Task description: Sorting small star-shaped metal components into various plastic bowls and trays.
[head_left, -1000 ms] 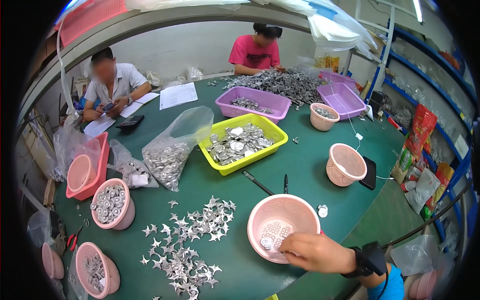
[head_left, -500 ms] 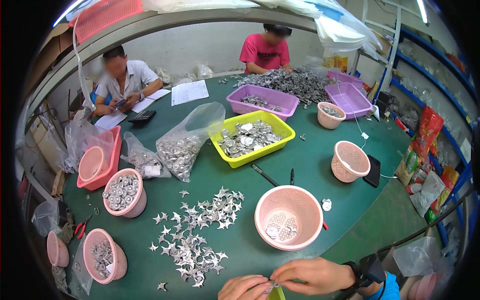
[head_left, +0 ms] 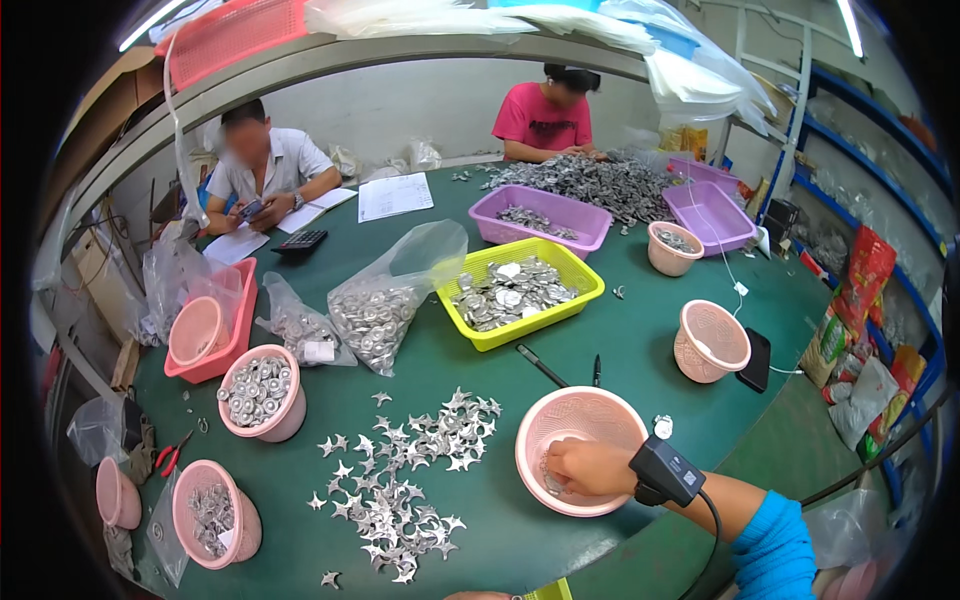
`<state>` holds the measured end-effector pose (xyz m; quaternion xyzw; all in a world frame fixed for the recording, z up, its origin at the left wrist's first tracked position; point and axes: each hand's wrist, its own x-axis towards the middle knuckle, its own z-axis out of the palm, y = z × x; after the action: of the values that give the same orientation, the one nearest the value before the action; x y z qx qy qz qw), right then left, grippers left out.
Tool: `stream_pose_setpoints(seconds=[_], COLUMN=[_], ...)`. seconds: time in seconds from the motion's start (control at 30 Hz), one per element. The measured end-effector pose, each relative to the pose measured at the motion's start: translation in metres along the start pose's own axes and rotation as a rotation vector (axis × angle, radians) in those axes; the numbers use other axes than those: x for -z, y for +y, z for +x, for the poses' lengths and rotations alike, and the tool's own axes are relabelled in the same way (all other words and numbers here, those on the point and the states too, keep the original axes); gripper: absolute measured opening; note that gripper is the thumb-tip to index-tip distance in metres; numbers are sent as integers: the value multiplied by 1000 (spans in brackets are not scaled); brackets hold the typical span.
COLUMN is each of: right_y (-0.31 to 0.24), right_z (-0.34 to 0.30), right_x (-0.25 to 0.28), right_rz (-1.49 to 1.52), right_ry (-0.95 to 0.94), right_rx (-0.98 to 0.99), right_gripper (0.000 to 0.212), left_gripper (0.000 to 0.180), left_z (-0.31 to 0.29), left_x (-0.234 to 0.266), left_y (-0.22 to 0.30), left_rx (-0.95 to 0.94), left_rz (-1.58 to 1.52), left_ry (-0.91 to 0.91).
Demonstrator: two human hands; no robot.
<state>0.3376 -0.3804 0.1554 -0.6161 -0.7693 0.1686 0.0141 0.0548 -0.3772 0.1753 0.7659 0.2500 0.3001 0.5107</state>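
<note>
My right hand point(head_left: 582, 467) reaches down into a pink plastic basket point(head_left: 532, 420) in front of me. Its fingers are curled closed by the basket's bottom, and what they hold is hidden. Small silver metal pieces point(head_left: 549, 482) show beside the fingertips. Only a sliver of my left hand point(head_left: 478, 596) shows at the lower edge, its fingers out of sight. Next to it a yellow-green container's edge point(head_left: 550, 590) comes into view. Left of the basket, star-shaped silver metal parts point(head_left: 400, 500) lie scattered on the green table point(head_left: 480, 365).
A yellow-green tray point(head_left: 490, 340) of silver parts stands beyond, beside a clear bag point(head_left: 375, 315) of round parts. Pink baskets point(head_left: 280, 425) line the left. A pen point(head_left: 597, 370), a marker point(head_left: 540, 365) and a phone point(head_left: 757, 360) lie about. Two people point(head_left: 265, 165) sit across the table.
My right hand has left my left hand at the lower edge and moved up into the pink basket. My left hand has dropped almost out of view. The view has shifted slightly.
</note>
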Motion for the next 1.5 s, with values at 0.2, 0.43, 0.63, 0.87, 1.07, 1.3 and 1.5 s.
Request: stream_pose_setpoints(seconds=[0.2,0.43,0.63,0.87,1.07,1.3,1.5], right_y=[-7,-20,-83,-120,-134,-141,-161], right_z=[4,-10,-46,-51,-63,-57,-72], right_x=[1,22,46,53,64,22,-37], right_rz=[323,200,438,220,193,504,1000], right_ry=[9,236,524,522,399,521,949], right_rx=[-78,-148,-65,302,266,238,-323], right_gripper=[25,11,11,5,18,7,13], left_gripper=[10,10,15,29,27,17,14], left_z=[2,-4,12,20,18,10,2], left_x=[0,-1,-8,-20,-25,-25,-38], left_y=[1,-12,0,10,13,-1,-24], left_rx=[147,334,296,173,17,588,617], left_rz=[-114,-469,-696,-432,-340,-1159,-1467], left_ry=[-16,-75,-42,-58,-67,-336,-409])
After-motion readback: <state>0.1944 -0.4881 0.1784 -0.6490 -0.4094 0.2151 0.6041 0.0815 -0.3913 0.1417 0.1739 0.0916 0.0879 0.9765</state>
